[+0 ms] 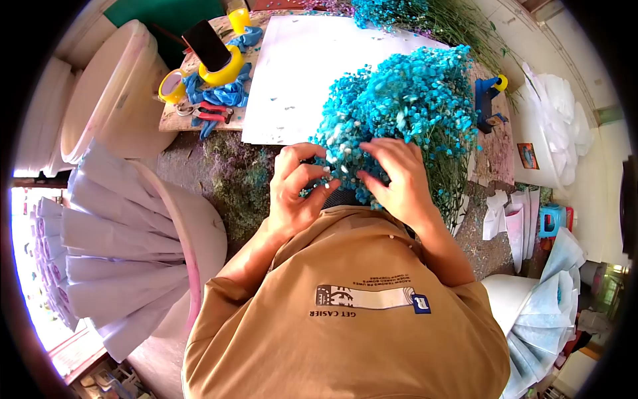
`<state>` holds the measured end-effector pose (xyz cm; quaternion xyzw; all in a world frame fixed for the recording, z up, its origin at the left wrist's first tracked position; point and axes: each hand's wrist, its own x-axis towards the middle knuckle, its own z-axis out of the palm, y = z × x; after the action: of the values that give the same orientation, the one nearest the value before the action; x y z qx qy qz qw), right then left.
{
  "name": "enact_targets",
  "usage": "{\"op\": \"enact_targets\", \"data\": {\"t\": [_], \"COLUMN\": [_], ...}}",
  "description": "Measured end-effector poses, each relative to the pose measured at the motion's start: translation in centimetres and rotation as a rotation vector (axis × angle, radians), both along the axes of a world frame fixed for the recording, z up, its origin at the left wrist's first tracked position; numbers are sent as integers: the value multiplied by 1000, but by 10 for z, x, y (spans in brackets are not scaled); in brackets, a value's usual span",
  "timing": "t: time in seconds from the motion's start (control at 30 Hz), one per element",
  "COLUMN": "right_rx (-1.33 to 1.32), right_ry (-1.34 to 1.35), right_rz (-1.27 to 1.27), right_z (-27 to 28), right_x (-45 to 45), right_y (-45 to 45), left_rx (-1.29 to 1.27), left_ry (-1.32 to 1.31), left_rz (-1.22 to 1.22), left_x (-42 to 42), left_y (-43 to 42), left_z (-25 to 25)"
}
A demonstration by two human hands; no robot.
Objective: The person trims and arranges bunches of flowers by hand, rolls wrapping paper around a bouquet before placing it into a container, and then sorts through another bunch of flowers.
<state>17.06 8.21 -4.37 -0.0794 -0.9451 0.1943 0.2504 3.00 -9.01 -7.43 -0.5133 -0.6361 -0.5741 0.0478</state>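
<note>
Over the near right part of the white paper (286, 73), the blue flowers (405, 100) spread before you. Your right hand's (402, 179) grip was parted against them; whether your left hand's (292, 189) closed, you couldn't tell. A light touch suited such small blooms.

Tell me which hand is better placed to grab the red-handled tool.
Probably the left hand: it is nearer the red-handled tool, which lies off to that side. The right hand is farther across, at the blue flowers.
</note>
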Motion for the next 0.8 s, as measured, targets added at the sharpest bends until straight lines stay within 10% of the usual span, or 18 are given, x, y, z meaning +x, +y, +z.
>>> {"op": "enact_targets", "data": {"t": [0.23,0.5,0.8], "right_rx": [3,-984,-1215], "right_ry": [-41,256,365], "right_rz": [77,-84,118], "right_z": [-4,0,4], "right_x": [-5,23,32], "right_y": [-6,31,38], "left_rx": [108,177,-238], "left_ry": [110,208,177], "left_rz": [-36,-92,-115], "left_x": [8,14,14], "left_y": [5,4,31], "left_z": [12,28,5]}}
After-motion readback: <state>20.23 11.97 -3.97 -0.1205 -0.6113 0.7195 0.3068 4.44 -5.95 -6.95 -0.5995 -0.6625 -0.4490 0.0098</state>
